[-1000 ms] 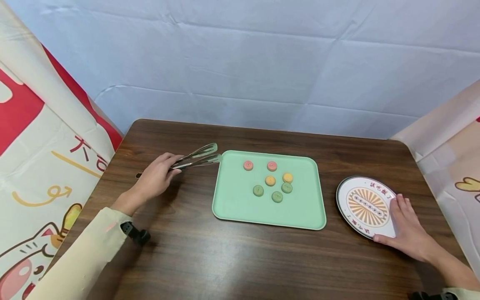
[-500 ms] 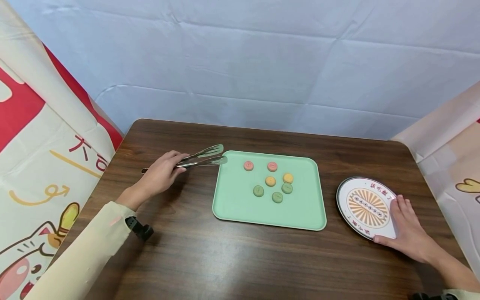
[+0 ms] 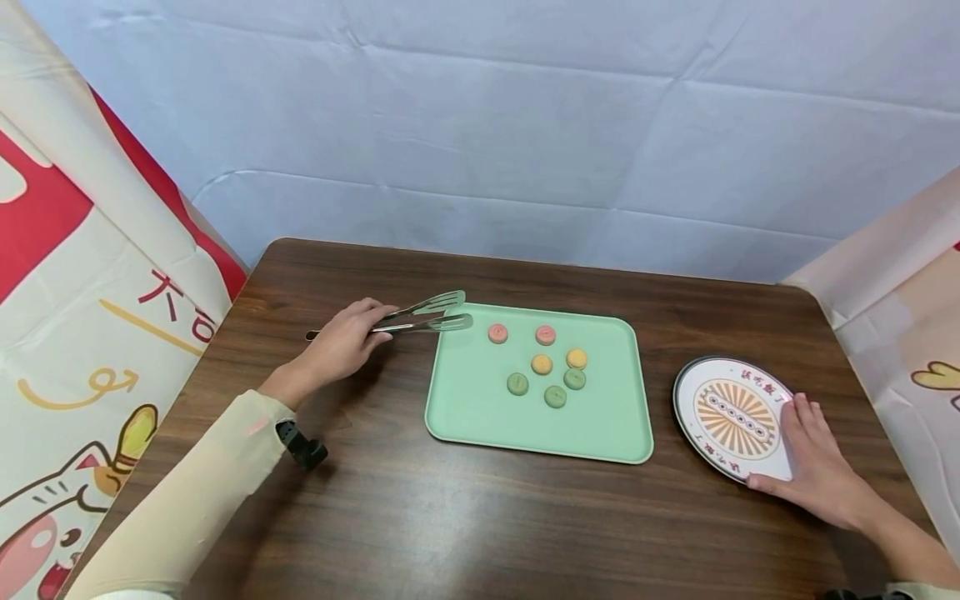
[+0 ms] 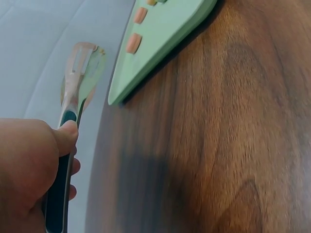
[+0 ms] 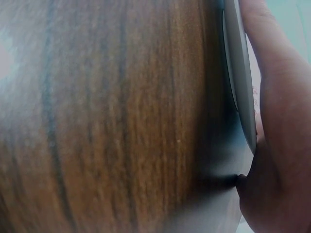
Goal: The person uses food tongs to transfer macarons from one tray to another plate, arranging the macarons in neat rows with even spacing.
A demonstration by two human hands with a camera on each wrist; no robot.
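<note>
The left hand [image 3: 345, 339] had its fingers curled around a pair of metal tongs [image 3: 422, 324], the thumb pressed along the dark-faced handle. The slotted ends stood a little apart, raised, and in the head view they overlapped the far left corner of a mint-green tray [image 3: 472, 417].

The tray lay flat near the middle of the brown wood-grain bench [image 3: 375, 500]. On it sat seven small cookie-like rounds: two pink discs [image 3: 545, 335] toward the far edge, two yellow discs [image 3: 542, 363] nearer the middle, and three green discs [image 3: 517, 383] closest to the wearer. The right-hand yellow disc and one green disc appeared to touch.

The right hand [image 3: 821, 467] was spread at the right edge of a round white plate [image 3: 737, 419], fingers fairly straight and thumb at the near rim. The plate, printed with red characters and an orange sunburst, lay right of the tray, well apart from the tongs.
</note>
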